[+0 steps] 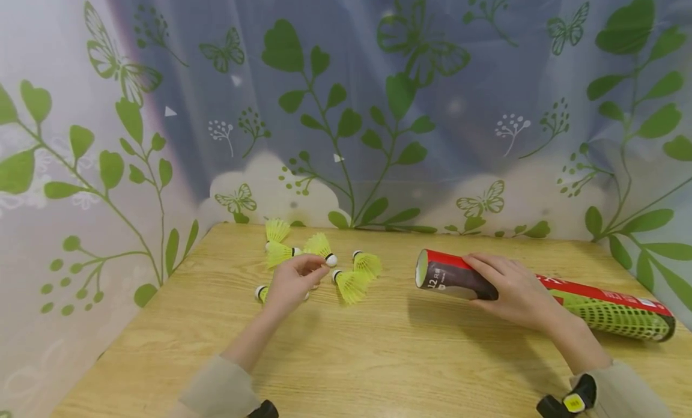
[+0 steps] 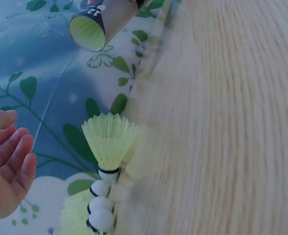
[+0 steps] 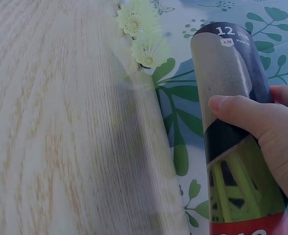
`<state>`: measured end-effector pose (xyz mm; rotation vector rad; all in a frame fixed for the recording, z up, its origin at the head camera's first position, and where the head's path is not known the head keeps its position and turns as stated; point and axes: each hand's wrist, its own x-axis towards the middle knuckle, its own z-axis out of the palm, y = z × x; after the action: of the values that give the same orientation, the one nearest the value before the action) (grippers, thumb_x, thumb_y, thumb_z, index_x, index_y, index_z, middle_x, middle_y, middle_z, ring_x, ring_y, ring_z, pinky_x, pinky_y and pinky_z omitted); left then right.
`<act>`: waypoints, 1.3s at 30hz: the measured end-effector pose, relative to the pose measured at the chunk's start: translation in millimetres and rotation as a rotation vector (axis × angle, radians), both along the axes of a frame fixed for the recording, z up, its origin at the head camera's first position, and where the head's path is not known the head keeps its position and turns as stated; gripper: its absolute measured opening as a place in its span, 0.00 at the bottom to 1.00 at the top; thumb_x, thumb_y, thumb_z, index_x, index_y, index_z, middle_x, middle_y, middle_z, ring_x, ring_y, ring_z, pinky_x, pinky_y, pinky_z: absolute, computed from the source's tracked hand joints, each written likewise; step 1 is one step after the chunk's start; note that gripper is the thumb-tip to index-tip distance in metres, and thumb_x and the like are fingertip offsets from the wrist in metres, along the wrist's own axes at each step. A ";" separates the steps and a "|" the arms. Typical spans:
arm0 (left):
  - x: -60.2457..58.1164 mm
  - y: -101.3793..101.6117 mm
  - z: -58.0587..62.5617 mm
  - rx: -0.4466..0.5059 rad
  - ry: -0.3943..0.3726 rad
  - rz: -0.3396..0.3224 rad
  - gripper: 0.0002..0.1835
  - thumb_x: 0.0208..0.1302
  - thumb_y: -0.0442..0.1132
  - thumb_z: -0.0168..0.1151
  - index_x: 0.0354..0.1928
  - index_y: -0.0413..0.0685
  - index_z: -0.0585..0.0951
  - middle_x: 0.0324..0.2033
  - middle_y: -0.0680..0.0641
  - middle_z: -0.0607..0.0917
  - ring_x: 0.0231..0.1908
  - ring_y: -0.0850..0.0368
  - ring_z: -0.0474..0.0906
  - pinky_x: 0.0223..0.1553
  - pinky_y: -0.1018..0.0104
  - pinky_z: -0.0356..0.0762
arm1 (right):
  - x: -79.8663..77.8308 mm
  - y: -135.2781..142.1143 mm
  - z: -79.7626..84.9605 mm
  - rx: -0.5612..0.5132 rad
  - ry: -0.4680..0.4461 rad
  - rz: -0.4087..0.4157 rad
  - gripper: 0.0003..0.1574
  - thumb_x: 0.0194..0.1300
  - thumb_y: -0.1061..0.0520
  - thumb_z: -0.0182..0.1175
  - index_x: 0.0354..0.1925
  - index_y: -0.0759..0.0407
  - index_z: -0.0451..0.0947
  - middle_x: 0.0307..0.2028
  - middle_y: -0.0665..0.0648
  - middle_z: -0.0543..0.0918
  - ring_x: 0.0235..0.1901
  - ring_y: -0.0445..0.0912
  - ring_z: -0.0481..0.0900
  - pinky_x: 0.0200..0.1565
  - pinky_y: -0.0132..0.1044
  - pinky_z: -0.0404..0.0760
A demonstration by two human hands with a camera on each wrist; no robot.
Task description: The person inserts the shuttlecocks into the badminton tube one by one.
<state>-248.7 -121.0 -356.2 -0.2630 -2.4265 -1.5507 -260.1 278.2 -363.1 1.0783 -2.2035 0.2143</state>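
Note:
My right hand (image 1: 516, 292) grips a long shuttlecock tube (image 1: 611, 310), its fingers over the top and its thumb on the near side. The tube lies tilted, its open end toward the left, and yellow-green shows inside the mouth (image 2: 88, 33). In the right wrist view the thumb presses the tube's grey label (image 3: 217, 68). My left hand (image 1: 296, 283) hovers over several yellow shuttlecocks, close to one (image 1: 320, 247) with a white cork. The left wrist view shows that hand (image 2: 9, 166) with loosely bent fingers and nothing in them, apart from the nearest shuttlecock (image 2: 109, 142).
Two more shuttlecocks (image 1: 351, 286) (image 1: 367, 263) lie together right of the left hand. Another (image 1: 262, 293) is partly hidden behind that hand. The wooden table (image 1: 351, 358) meets a leaf-and-butterfly curtain (image 1: 373, 136) at its back edge.

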 end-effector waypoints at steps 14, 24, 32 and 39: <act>11.5 -54.5 -6.9 -0.165 -0.038 0.088 0.14 0.60 0.37 0.63 0.46 0.38 0.81 0.37 0.45 0.84 0.37 0.52 0.77 0.32 0.66 0.74 | -0.2 -1.5 -1.1 0.003 -0.005 -0.012 0.50 0.59 0.25 0.40 0.59 0.62 0.71 0.50 0.63 0.78 0.46 0.56 0.76 0.42 0.55 0.74; 11.9 -75.2 -13.4 -0.225 -0.079 0.132 0.15 0.58 0.38 0.64 0.47 0.38 0.81 0.40 0.43 0.84 0.35 0.52 0.76 0.28 0.67 0.72 | 0.3 -3.5 -0.8 0.008 -0.016 -0.021 0.50 0.58 0.24 0.40 0.59 0.61 0.71 0.50 0.63 0.78 0.46 0.56 0.76 0.42 0.56 0.74; 10.5 -81.0 -19.4 -0.296 -0.143 0.142 0.18 0.56 0.40 0.66 0.46 0.38 0.80 0.44 0.41 0.83 0.39 0.51 0.74 0.31 0.66 0.71 | -0.1 -3.9 -1.2 0.020 -0.009 -0.021 0.51 0.59 0.24 0.39 0.59 0.62 0.71 0.49 0.62 0.78 0.45 0.56 0.76 0.41 0.55 0.74; 10.9 -83.2 -23.8 -0.322 -0.190 0.129 0.20 0.55 0.40 0.67 0.48 0.38 0.80 0.46 0.40 0.81 0.39 0.50 0.73 0.32 0.65 0.72 | 0.2 -4.1 -0.7 0.026 -0.012 -0.021 0.51 0.58 0.24 0.39 0.59 0.62 0.71 0.50 0.63 0.78 0.46 0.56 0.76 0.41 0.55 0.75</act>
<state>-237.8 -204.3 -380.0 -0.0149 -2.7763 -1.1761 -259.9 274.0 -363.7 1.0695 -2.2326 0.1836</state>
